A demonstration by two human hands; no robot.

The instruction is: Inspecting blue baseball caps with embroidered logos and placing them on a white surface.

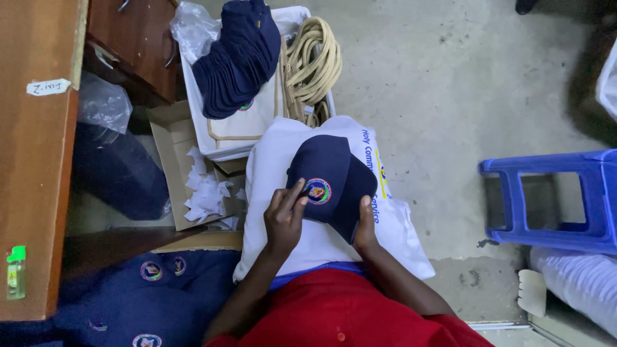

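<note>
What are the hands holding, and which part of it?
A navy cap with a round badge. The left hand grips near the badge at its front; the right hand holds the brim's edge.

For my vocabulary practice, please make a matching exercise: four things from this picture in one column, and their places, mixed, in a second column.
Things:
1. navy cap
2. stack of navy caps
3. green lighter
4. blue plastic stool

Places:
A. on the concrete floor, at the right
B. on the wooden table, at the left
C. between both hands, over a white bag
D. on white bags, at the top

Pairs: 1-C, 2-D, 3-B, 4-A
</note>
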